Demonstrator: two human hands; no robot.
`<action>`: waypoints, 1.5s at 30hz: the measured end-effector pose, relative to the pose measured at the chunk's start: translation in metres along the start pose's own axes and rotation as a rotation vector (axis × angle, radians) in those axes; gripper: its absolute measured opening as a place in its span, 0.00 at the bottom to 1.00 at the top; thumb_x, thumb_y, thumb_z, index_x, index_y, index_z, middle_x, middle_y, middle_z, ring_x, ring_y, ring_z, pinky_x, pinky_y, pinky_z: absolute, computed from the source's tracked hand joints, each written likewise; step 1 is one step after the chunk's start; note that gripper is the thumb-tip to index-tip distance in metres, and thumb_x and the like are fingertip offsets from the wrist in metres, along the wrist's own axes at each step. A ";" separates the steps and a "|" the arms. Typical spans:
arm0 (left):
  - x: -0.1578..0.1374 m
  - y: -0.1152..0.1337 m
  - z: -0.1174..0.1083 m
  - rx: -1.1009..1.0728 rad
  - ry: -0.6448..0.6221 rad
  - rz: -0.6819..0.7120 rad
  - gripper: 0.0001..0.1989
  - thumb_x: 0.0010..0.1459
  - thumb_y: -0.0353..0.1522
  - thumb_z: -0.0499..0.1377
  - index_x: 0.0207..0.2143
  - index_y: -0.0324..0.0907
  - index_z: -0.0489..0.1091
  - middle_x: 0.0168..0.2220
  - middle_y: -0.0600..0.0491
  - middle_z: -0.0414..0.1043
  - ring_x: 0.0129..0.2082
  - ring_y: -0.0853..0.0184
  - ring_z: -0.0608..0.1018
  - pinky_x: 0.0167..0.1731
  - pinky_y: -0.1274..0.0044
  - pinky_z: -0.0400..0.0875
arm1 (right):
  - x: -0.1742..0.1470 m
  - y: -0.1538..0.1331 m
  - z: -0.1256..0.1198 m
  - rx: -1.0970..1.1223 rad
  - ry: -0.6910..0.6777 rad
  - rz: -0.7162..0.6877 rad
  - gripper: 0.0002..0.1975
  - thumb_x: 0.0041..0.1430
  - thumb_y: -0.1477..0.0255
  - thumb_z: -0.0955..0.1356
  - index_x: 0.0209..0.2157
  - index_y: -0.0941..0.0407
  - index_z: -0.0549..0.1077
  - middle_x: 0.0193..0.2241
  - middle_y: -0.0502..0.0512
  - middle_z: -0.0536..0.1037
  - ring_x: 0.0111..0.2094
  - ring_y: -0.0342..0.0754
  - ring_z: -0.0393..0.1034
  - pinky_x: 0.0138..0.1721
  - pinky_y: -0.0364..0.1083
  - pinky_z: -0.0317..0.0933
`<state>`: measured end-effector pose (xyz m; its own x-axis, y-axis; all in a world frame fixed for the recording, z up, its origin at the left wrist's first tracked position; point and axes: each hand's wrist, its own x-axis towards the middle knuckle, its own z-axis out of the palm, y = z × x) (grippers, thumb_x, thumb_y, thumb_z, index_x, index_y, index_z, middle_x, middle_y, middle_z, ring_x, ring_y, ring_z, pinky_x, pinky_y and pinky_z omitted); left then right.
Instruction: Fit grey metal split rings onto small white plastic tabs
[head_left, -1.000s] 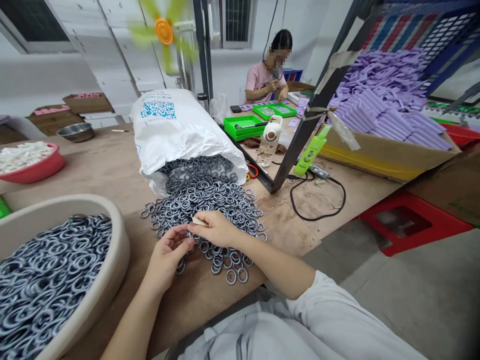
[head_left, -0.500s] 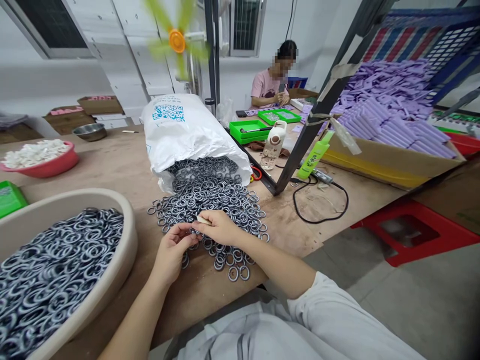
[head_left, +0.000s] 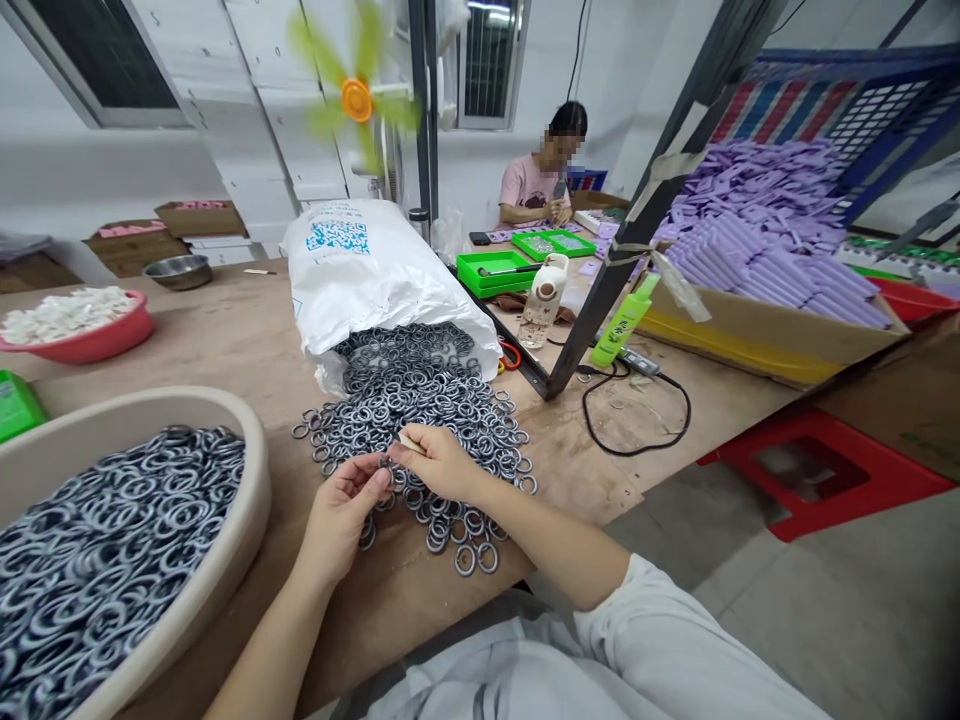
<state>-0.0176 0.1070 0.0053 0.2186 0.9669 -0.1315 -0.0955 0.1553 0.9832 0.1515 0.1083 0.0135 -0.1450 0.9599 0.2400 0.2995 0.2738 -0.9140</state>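
My left hand (head_left: 346, 508) pinches a small grey ring (head_left: 385, 463) between thumb and fingertips. Close against it, my right hand (head_left: 433, 462) is closed around a short tool with a pale handle (head_left: 411, 443); its tip is mostly hidden by the fingers. Both hands are over a heap of loose grey rings (head_left: 450, 400) that spills from the mouth of a white sack (head_left: 375, 285) onto the wooden table (head_left: 600, 490). At the left, a large beige basin (head_left: 259, 450) is filled with more grey rings.
A dark metal post (head_left: 600, 290) rises from the table, with a green bottle (head_left: 624, 322) and black cable (head_left: 637, 452) beside it. Purple pieces fill a carton (head_left: 735, 340) at right. A red bowl (head_left: 97, 342) holds white pieces. A co-worker (head_left: 529, 190) sits behind green trays (head_left: 491, 275).
The camera view has shifted slightly. My hands stay together over the heap, and a grey ring now shows more clearly at my left fingertips.
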 end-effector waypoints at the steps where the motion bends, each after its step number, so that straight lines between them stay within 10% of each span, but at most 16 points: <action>1: 0.000 0.000 0.000 -0.001 -0.006 -0.004 0.22 0.42 0.41 0.72 0.37 0.39 0.74 0.32 0.53 0.74 0.28 0.71 0.74 0.31 0.78 0.72 | 0.000 0.000 0.000 0.003 0.010 0.000 0.20 0.62 0.59 0.64 0.23 0.55 0.59 0.19 0.42 0.57 0.24 0.39 0.51 0.27 0.41 0.45; 19: 0.001 -0.005 -0.004 -0.021 0.090 0.029 0.19 0.44 0.45 0.70 0.29 0.40 0.70 0.24 0.57 0.72 0.23 0.72 0.73 0.25 0.80 0.71 | -0.002 -0.003 0.003 0.019 -0.046 0.142 0.21 0.43 0.55 0.77 0.28 0.57 0.74 0.22 0.43 0.69 0.25 0.39 0.57 0.28 0.40 0.49; 26: 0.003 -0.005 -0.006 -0.048 0.100 0.001 0.18 0.46 0.43 0.70 0.29 0.39 0.70 0.25 0.56 0.72 0.24 0.72 0.74 0.26 0.81 0.72 | -0.002 -0.002 0.005 -0.019 -0.007 0.007 0.14 0.54 0.60 0.73 0.27 0.57 0.74 0.25 0.46 0.70 0.27 0.39 0.61 0.31 0.40 0.52; 34: 0.002 -0.006 -0.004 -0.012 0.059 -0.003 0.31 0.48 0.43 0.68 0.54 0.45 0.67 0.36 0.53 0.76 0.31 0.67 0.78 0.28 0.78 0.74 | -0.002 -0.002 0.004 -0.012 -0.074 0.032 0.19 0.58 0.59 0.69 0.22 0.57 0.66 0.20 0.44 0.62 0.24 0.39 0.54 0.27 0.40 0.47; 45: 0.001 -0.006 0.001 0.059 0.004 -0.034 0.26 0.42 0.53 0.67 0.32 0.39 0.73 0.34 0.50 0.76 0.34 0.63 0.78 0.29 0.75 0.74 | -0.002 0.000 0.007 0.076 -0.081 0.021 0.25 0.56 0.50 0.68 0.21 0.57 0.65 0.19 0.44 0.64 0.24 0.39 0.56 0.26 0.41 0.48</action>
<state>-0.0159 0.1064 -0.0005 0.2164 0.9623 -0.1650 -0.0302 0.1755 0.9840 0.1450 0.1061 0.0107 -0.2165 0.9564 0.1958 0.2319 0.2452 -0.9413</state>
